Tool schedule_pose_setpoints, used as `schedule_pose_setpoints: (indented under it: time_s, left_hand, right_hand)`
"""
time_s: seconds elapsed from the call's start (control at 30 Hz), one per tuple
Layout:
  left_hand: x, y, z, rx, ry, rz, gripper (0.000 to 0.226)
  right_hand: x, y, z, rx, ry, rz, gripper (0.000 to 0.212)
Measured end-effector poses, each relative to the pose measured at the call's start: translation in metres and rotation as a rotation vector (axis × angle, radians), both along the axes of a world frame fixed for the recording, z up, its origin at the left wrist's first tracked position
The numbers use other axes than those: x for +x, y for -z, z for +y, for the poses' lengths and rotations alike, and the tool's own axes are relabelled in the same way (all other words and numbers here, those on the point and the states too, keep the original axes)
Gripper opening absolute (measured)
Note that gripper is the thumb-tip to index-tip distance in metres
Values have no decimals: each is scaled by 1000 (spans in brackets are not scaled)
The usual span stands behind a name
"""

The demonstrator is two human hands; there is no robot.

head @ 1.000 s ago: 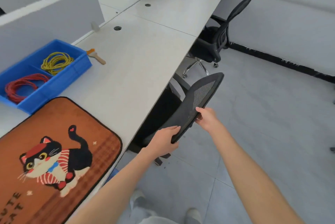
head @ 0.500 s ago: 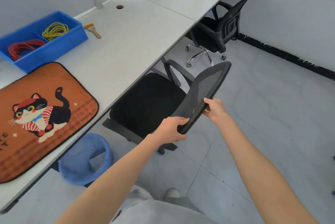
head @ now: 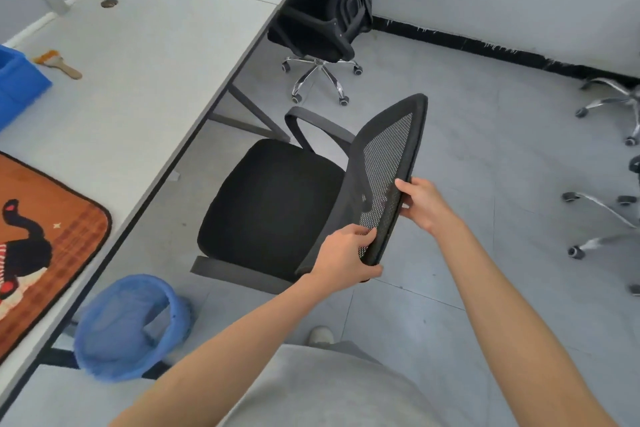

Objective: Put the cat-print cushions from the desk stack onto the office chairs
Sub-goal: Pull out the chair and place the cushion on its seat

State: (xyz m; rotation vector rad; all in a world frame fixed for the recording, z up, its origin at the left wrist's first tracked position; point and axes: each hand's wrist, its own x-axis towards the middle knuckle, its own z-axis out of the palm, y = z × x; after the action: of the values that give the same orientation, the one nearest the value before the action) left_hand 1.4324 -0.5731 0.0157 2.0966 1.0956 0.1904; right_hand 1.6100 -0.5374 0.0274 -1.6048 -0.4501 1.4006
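A black office chair stands clear of the white desk, its bare seat fully in view. My left hand grips the near end of its mesh backrest. My right hand holds the backrest's outer edge a little farther up. An orange cat-print cushion lies on the desk at the left edge, partly cut off by the frame. A second black office chair sits farther along the desk.
A blue bin stands on the floor under the desk edge. A blue tray and a small brush lie on the desk. Chrome chair bases crowd the right edge. Grey floor lies open behind the chair.
The chair has rolled out from under the desk with both hands on its backrest, exposing the whole seat. The view has shifted right, so less of the cushion shows.
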Motion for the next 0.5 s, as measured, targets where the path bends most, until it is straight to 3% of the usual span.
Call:
schedule_pose_setpoints:
  time_s: [0.3,0.4,0.5]
  left_hand:
    - [47,0,-39,4,0,-38,50]
    - [58,-2,-45,-38,-15,-55,56]
    - [55,-1,-44,-133,10,-99,63]
  right_hand:
    - [37,-5,-38,-21,86,-46,19]
    - [43,-9,-43,-35,96,-76,17]
    - [48,-8,-43,-87,32,-242,14]
